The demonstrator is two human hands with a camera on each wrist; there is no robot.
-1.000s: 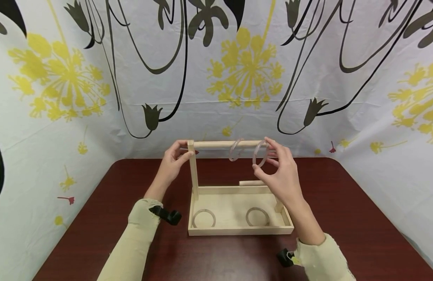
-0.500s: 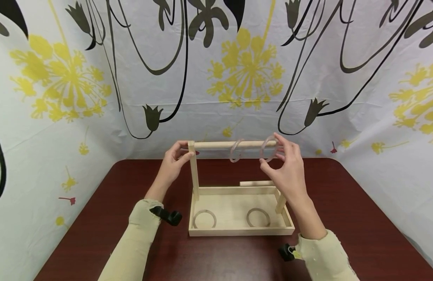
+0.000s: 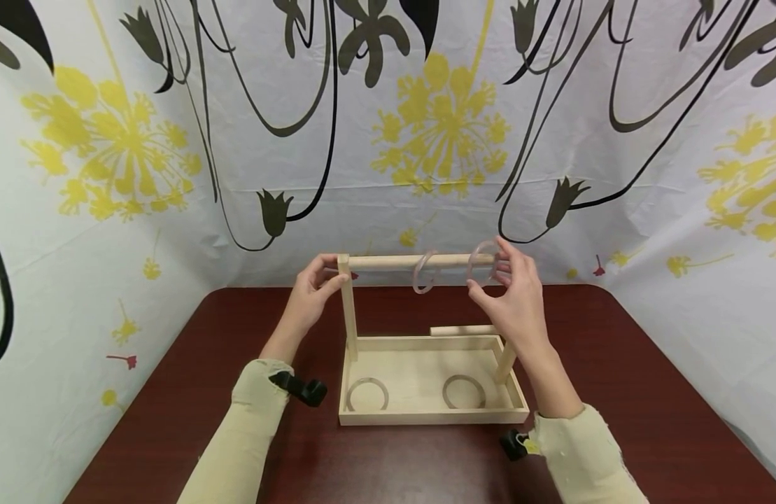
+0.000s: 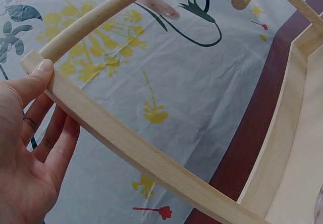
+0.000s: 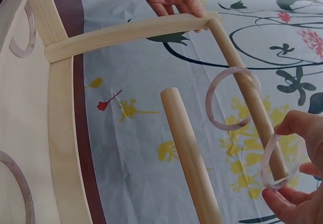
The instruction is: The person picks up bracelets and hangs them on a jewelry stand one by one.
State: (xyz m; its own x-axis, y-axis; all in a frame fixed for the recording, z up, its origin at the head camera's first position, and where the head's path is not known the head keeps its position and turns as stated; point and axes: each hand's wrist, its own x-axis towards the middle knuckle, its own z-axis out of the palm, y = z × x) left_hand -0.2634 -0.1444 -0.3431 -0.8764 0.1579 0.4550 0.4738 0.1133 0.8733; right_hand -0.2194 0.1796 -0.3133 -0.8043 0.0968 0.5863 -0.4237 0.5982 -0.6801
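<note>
Standing nearest, at the lower centre of the head view, a shallow tray (image 3: 434,418) of pale, smooth wood rests on the glossy dark-red table (image 3: 388,465); its low walls pen in a left ring (image 3: 367,380) and a right ring (image 3: 464,377). Right of centre, the right grip (image 3: 518,308) is partly spread, thumb below and fingertips above, pinching a translucent pinkish ring (image 5: 265,166), likely upright so it clears the round bar (image 3: 381,262) whose free end it seems to encircle. Left of centre, the left grip (image 3: 308,294) pinches a squared post (image 3: 348,308) near its top, probably steadying the bar. A hanging ring (image 3: 416,276) loops the bar; below juts a blunt rod (image 3: 460,330). Creased, flower-printed cloth (image 3: 362,161) fills the upper frame.
</note>
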